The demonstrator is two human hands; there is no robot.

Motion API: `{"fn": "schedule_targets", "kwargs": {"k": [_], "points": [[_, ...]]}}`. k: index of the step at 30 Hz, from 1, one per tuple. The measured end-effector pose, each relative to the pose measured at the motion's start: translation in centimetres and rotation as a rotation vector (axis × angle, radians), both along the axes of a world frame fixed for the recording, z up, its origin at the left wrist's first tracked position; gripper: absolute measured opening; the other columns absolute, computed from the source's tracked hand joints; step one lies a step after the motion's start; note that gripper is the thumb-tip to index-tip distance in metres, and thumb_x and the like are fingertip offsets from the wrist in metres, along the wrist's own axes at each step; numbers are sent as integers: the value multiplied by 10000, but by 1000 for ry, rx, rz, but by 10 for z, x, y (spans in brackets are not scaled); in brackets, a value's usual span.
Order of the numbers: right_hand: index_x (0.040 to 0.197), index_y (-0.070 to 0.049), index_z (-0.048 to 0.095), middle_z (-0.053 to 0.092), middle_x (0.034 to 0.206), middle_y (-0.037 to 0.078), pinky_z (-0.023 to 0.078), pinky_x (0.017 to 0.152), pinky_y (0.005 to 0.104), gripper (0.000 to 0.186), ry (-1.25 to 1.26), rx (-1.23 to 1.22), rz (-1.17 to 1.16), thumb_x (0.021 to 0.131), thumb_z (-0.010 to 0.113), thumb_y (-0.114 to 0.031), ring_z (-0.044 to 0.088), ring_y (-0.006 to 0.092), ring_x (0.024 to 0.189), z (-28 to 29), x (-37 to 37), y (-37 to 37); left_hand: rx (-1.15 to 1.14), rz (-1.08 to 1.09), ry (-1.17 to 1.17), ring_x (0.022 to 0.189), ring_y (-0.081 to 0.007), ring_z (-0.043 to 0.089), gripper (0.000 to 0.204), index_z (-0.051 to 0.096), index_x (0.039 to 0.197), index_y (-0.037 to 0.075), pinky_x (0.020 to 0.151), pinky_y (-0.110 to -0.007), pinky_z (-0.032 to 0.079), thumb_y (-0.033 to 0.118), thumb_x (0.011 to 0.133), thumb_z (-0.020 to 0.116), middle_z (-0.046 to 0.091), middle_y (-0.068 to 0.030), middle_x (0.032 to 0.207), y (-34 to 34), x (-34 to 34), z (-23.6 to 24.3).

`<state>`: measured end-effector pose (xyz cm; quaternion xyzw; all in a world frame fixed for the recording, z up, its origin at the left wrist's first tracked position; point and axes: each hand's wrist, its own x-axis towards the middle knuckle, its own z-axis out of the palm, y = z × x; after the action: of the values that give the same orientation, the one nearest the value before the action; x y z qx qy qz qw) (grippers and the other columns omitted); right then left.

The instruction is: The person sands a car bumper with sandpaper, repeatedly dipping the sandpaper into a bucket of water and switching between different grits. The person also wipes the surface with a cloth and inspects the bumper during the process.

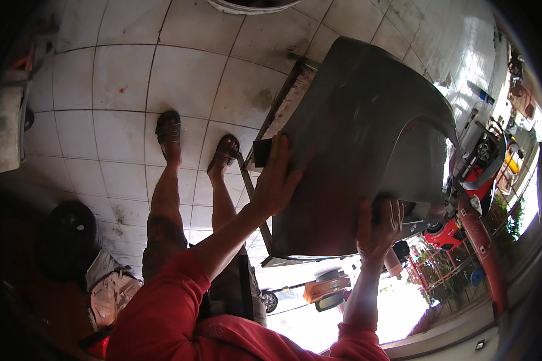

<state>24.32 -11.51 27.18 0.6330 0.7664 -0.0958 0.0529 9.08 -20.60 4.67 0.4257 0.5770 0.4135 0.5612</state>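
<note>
A dark grey car fender with a curved wheel-arch edge lies on a metal stand in front of me. My left hand rests with its fingers stretched out on the fender's left edge. Beside those fingertips a black block juts out past the edge; whether the hand grips it I cannot tell. My right hand is on the lower right part of the fender. Its thumb and fingers curl around something dark, mostly hidden by the hand.
Pale tiles cover the floor, where my sandalled feet stand. A black tyre and a brownish part are at the lower left, a pale panel at the far left. A round white container sits at the top. Red vehicle parts lie rightward.
</note>
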Motion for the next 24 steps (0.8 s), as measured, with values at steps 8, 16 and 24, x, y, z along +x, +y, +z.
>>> {"fn": "schedule_targets", "kwargs": {"k": [8, 16, 24], "points": [[849, -30, 607, 603, 842, 171, 476, 746, 527, 375, 41, 20, 20, 989, 731, -354, 592, 419, 790, -2, -5, 3, -16, -163, 24, 1658, -421, 235, 885, 251, 1704, -42, 1320, -437, 277, 539, 1108, 553, 233, -322, 1765, 260, -31, -6], [983, 6, 661, 654, 977, 213, 493, 829, 554, 328, -41, -74, -19, 1009, 706, -318, 621, 457, 923, 3, 2, -2, 207, 30, -14, 1614, -493, 301, 920, 232, 1703, -43, 1285, -533, 346, 474, 1059, 636, 271, -344, 1735, 43, -10, 5], [889, -22, 621, 631, 902, 182, 486, 779, 545, 346, 2, -1, 5, 1005, 714, -335, 614, 430, 855, -2, -7, 2, 343, -22, 8, 1618, -452, 313, 872, 266, 1715, 12, 1266, -528, 377, 510, 1086, 606, 271, -275, 1764, 145, -25, 8]]}}
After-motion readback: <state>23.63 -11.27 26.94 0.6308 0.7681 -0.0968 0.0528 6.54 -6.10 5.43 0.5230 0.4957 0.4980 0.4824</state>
